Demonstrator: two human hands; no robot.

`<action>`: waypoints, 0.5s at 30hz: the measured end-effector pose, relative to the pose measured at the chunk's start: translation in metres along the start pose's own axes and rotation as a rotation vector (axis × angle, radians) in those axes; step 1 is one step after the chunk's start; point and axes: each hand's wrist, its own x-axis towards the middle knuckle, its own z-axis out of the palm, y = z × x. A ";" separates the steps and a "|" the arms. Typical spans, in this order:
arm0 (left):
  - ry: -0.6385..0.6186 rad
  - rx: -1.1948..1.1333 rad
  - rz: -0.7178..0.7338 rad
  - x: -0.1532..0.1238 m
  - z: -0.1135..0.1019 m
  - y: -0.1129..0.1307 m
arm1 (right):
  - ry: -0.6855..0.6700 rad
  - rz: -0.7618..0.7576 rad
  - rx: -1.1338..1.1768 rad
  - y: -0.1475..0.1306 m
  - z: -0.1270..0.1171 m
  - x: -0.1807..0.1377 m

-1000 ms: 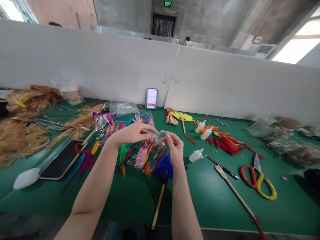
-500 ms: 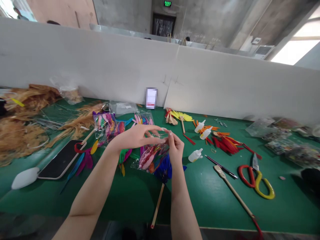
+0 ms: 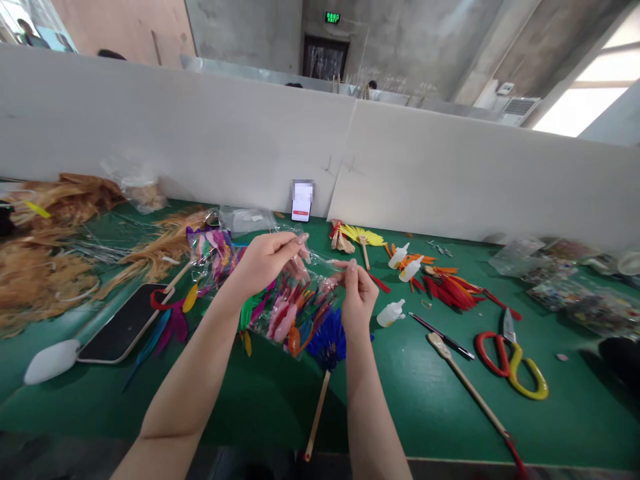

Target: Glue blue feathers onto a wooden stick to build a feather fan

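A clear plastic bag of coloured feathers (image 3: 285,315) hangs between my hands, pink, red and orange feathers showing in its lower part. My left hand (image 3: 270,260) pinches one side of the bag's top between thumb and fingers. On the other side, my right hand (image 3: 357,290) grips the edge with thumb and bent fingers. Just below lies a blue feather fan (image 3: 327,340) on a wooden stick, partly covered by the bag and my right hand. Another feather bag (image 3: 215,257) rests left of my left hand.
White glue bottles (image 3: 391,313), a pen (image 3: 445,337), a wooden stick (image 3: 470,383) and scissors (image 3: 510,360) lie to the right. Red feathers (image 3: 453,290) and a yellow feather fan (image 3: 364,237) are farther back. Leftward are a dark tablet-like board (image 3: 123,327) and tan fibres (image 3: 45,267). A phone (image 3: 301,201) leans against the partition.
My hands have moved apart, spreading the top of the bag between them. The bag's feathers show more fully, and more of the blue fan is visible.
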 end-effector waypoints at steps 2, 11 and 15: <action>0.083 0.006 0.052 -0.003 0.003 0.004 | -0.003 -0.047 -0.047 -0.014 0.000 0.001; 0.136 -0.039 0.294 -0.018 0.011 0.015 | 0.112 -0.112 0.073 -0.063 0.014 0.013; 0.173 -0.036 0.315 -0.025 0.003 0.022 | 0.055 -0.158 0.052 -0.072 0.010 0.021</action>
